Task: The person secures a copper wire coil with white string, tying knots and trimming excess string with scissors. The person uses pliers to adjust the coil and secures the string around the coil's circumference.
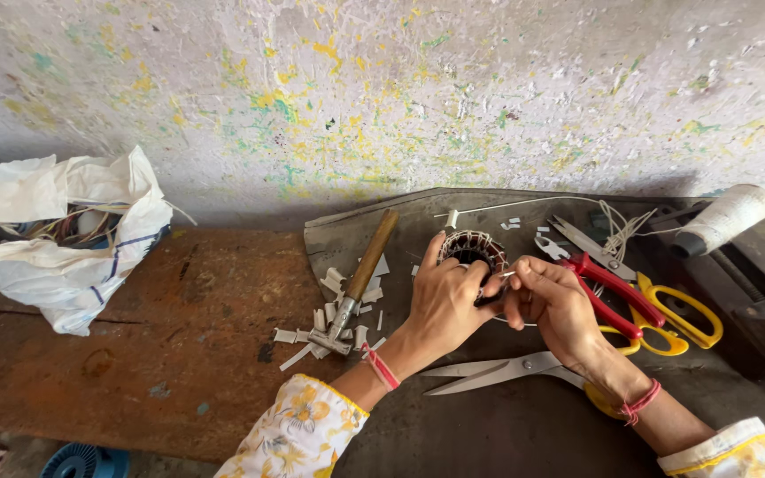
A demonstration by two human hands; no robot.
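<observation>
1. The left hand (443, 301) was cupped tight around the near side of a stator (473, 248), a round core wound with copper wire, which sat on the desk (179, 354) just right of centre.
2. The right hand (552, 296) was pinched narrow on a thin white strip (506, 275), its tip touching the stator's right edge beside the left hand's fingers.
3. The stator looked heavy and stiff in its core, so a grip round the outer rim seemed soundest; the fine copper windings looked easy to nick and best left untouched. The strip looked light and bendy, best pinched close to its tip.
4. Just right of the hands lay red pliers (608, 288) and yellow scissors (675, 319), overlapping.
5. Steel shears (498, 370) lay near, between the two forearms.
6. To the left of the hands a hammer (356, 279) rested aslant among white offcuts (329, 327).
7. Far right, a spool (726, 219) of white thread lay on its side, with loose string (617, 232) beside it.
8. At the far left of the desk, well apart, sat a white bag (64, 239) with wires inside.
</observation>
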